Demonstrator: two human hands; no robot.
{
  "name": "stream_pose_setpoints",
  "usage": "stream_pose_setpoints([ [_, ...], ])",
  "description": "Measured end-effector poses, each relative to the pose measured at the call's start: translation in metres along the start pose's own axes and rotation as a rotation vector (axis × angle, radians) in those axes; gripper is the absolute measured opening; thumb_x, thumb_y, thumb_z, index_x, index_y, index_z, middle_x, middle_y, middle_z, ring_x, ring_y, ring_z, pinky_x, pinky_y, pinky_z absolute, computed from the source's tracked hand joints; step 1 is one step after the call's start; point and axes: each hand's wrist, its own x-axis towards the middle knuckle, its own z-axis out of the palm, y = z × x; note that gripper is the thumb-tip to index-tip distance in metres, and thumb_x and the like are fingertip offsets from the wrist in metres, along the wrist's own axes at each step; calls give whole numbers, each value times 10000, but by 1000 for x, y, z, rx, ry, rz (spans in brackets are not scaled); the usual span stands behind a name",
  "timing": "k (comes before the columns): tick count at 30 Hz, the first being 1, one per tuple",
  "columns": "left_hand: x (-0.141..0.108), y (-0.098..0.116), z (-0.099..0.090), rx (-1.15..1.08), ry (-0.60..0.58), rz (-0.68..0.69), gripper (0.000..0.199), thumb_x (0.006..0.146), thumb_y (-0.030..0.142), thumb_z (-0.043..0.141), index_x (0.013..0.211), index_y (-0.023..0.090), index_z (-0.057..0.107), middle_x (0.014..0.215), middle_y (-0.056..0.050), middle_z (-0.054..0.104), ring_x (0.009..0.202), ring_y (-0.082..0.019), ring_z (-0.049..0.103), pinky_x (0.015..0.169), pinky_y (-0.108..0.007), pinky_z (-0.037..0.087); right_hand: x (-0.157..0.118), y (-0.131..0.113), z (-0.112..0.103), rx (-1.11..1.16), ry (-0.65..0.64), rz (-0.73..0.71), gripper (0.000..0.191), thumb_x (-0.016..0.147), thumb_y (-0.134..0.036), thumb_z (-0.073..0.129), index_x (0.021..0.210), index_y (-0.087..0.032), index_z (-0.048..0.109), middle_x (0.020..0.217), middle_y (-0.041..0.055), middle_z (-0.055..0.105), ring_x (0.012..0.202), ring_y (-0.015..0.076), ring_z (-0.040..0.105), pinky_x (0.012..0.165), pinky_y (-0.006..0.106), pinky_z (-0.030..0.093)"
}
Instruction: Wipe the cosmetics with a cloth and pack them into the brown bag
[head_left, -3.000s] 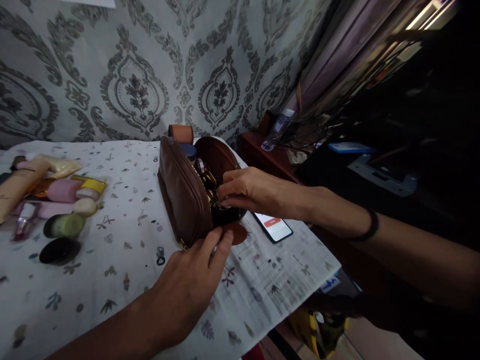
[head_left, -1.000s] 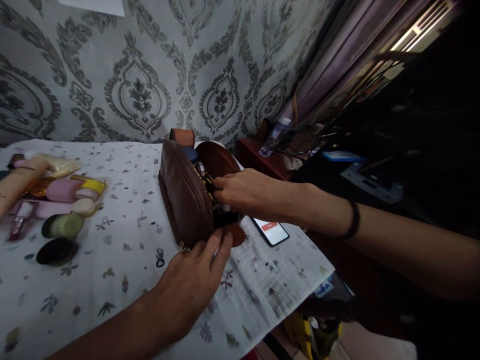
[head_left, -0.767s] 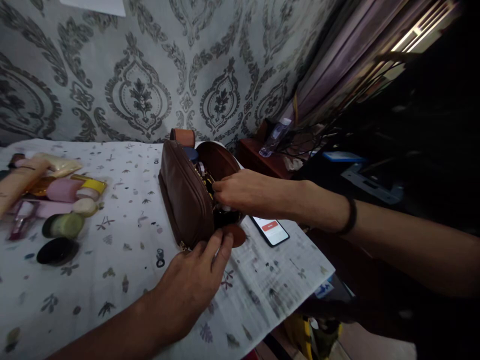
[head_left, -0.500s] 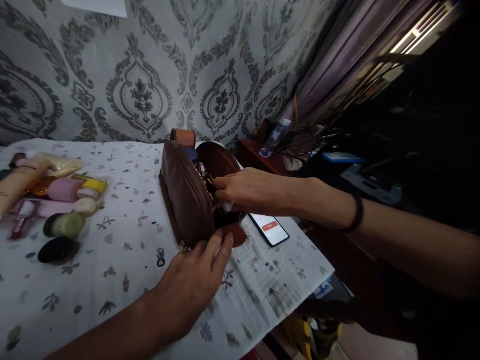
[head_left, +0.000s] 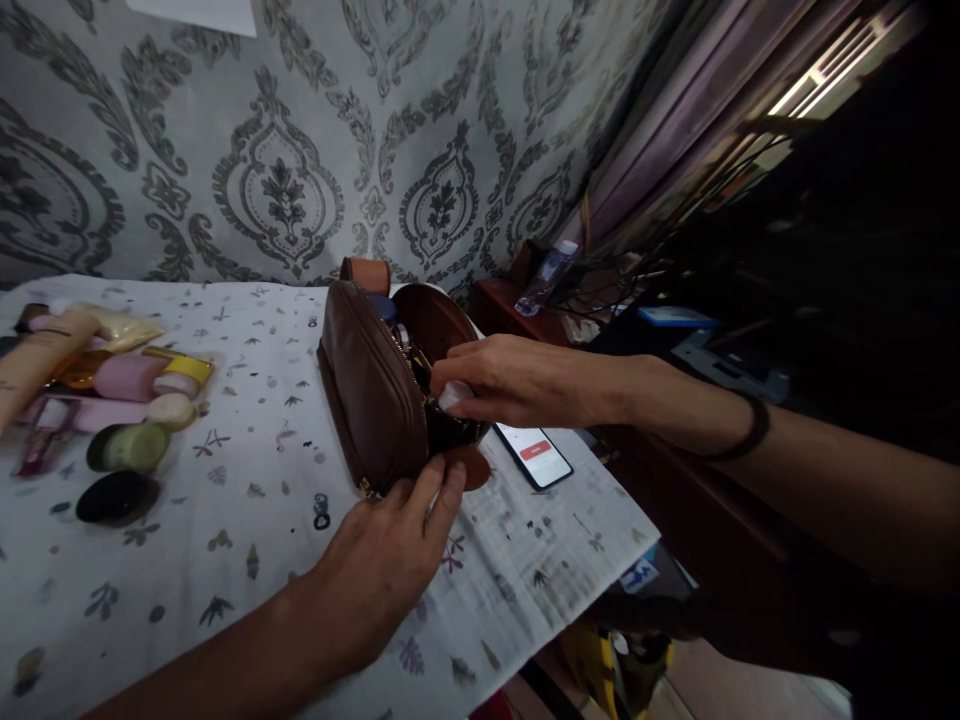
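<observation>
A brown leather toiletry bag (head_left: 367,390) lies unzipped on the cloth-covered table, its opening towards the right. At its near end my left hand (head_left: 386,560) grips the bag beside a rounded brown tab (head_left: 469,468). Over the opening, my right hand (head_left: 510,378) is closed on a small whitish round container (head_left: 454,395), partly hidden by the fingers. Inside the bag a blue lid (head_left: 384,310) and some gold-coloured items show; the rest is in shadow.
Cosmetic tubes, jars and bottles, including a pink container (head_left: 127,378) and a black lid (head_left: 116,497), cluster at left. A lit phone (head_left: 540,455) lies near the table's right edge. Behind the bag stands a brown cylindrical case (head_left: 366,275); a clear bottle (head_left: 547,278) is beyond.
My right hand has drawn slightly outward from the bag's opening, and the whitish container now shows more between its fingers. My left hand stays on the bag.
</observation>
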Motion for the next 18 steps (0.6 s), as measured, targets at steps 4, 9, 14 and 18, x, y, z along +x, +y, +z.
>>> stream_pose_setpoints([
  [4,1,0,-3,-7,-9,-9,936,662,-71,525,1548,82,264,1531,-233,449,1086,-257,671,719,-307,613,2,-9,-3,-145,-56,184,135,944,-225,594,976,-125,680,818,58,692,724,162,608,650,268,365],
  [9,3,-1,-12,-42,-75,-29,873,712,-63,513,1539,110,299,1530,-212,462,1099,-238,669,719,-276,600,11,-28,-5,-309,-172,349,175,945,-199,576,982,-98,713,882,126,729,839,220,677,651,284,374],
  [14,3,-3,-16,-89,-120,-20,932,685,-71,507,1558,101,226,1570,-220,402,1165,-256,641,777,-310,599,16,-29,10,-432,-208,395,193,952,-191,560,1047,-128,717,895,122,737,791,221,688,596,279,357],
  [18,4,-3,-15,-83,-133,-35,886,727,-62,472,1558,116,219,1575,-204,402,1149,-240,648,780,-314,595,11,-25,21,-485,-168,389,203,977,-201,520,1043,-168,709,967,106,711,786,204,664,571,276,329],
])
